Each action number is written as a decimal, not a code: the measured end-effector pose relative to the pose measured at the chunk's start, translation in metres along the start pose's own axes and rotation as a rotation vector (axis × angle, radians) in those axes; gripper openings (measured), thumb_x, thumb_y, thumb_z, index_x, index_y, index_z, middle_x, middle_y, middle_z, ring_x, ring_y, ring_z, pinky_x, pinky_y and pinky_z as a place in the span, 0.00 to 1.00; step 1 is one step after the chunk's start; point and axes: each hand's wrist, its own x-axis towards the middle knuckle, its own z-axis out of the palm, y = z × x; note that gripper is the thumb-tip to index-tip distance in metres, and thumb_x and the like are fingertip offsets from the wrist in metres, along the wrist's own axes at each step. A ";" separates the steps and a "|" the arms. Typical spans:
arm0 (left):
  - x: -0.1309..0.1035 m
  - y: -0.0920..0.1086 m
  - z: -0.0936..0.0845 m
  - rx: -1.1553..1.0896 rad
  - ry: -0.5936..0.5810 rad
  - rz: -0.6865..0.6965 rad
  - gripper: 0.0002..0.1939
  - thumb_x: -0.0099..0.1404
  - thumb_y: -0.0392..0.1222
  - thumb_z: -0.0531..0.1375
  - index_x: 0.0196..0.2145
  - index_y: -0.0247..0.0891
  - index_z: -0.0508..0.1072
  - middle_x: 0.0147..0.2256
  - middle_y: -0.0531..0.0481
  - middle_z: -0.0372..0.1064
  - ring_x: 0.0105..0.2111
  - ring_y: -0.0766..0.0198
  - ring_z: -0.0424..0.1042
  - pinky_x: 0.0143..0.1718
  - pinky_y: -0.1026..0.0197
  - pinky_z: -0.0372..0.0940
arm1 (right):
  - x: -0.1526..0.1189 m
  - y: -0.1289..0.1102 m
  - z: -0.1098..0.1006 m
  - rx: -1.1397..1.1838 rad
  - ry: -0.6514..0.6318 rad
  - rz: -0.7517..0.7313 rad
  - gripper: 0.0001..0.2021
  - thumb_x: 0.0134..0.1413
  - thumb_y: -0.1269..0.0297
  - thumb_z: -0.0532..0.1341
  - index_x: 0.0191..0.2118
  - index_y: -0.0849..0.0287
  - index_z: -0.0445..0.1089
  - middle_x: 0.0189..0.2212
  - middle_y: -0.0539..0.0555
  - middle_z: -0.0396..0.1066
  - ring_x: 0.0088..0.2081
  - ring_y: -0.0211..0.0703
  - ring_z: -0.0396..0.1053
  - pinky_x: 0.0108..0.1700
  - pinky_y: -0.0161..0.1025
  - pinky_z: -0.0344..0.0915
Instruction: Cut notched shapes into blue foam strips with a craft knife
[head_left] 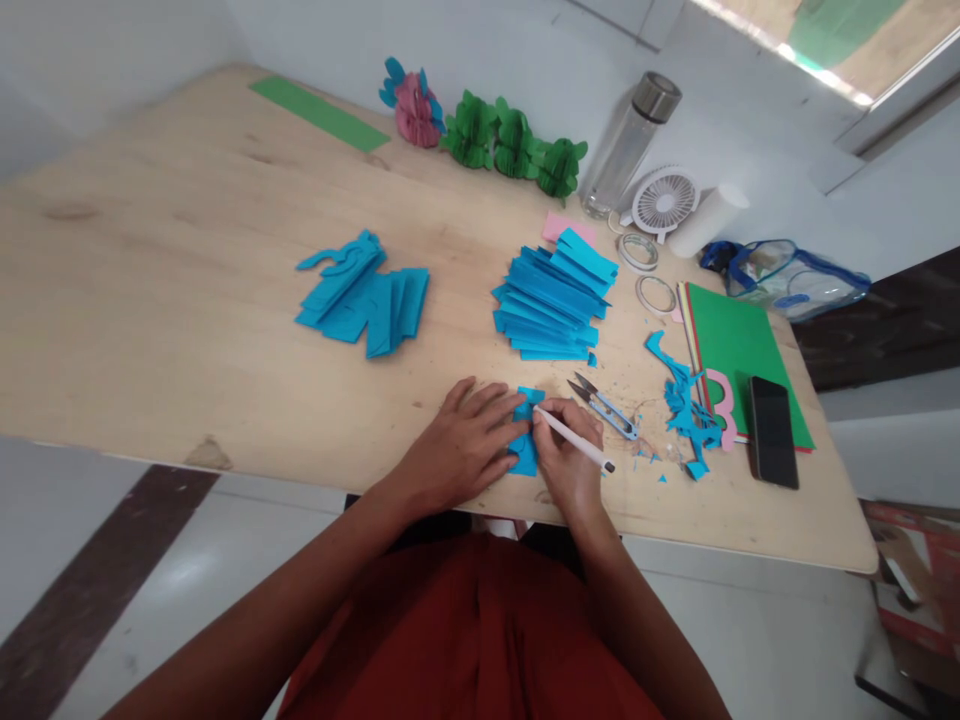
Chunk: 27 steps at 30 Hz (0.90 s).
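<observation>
Near the table's front edge lies a small blue paper piece point(527, 462), partly covered by my fingers. My left hand point(465, 445) rests flat on its left side with the fingers spread. In my right hand point(571, 450) a white pen point(574, 438) is gripped, its tip touching the paper's upper part. Thread snips point(606, 408) lie just right of that hand. Beyond the hands is a fanned stack of folded blue paper strips point(551, 300). Farther left sits a looser pile of blue paper pieces point(364, 295).
Blue scraps point(686, 405) lie at right beside a pink paper shape point(720, 405), green sheets point(742, 350) and a phone point(774, 430). Tape rolls point(637, 252), a small fan point(666, 203), a bottle point(626, 150) and green paper figures point(514, 143) line the back. A green strip point(319, 112) lies back left.
</observation>
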 end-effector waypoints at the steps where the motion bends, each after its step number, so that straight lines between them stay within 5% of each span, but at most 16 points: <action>1: 0.000 0.000 0.000 0.001 -0.001 -0.001 0.19 0.69 0.44 0.55 0.56 0.39 0.71 0.62 0.41 0.64 0.62 0.46 0.58 0.64 0.36 0.48 | 0.000 0.000 0.000 0.000 -0.001 -0.001 0.07 0.61 0.62 0.57 0.34 0.55 0.72 0.32 0.52 0.78 0.37 0.46 0.73 0.49 0.46 0.59; 27: 0.002 0.004 -0.006 0.002 0.014 -0.010 0.16 0.68 0.44 0.57 0.52 0.41 0.73 0.59 0.41 0.66 0.60 0.47 0.60 0.63 0.37 0.50 | 0.002 0.000 0.003 0.039 0.014 0.014 0.08 0.61 0.61 0.57 0.34 0.55 0.72 0.34 0.53 0.78 0.38 0.47 0.73 0.48 0.46 0.60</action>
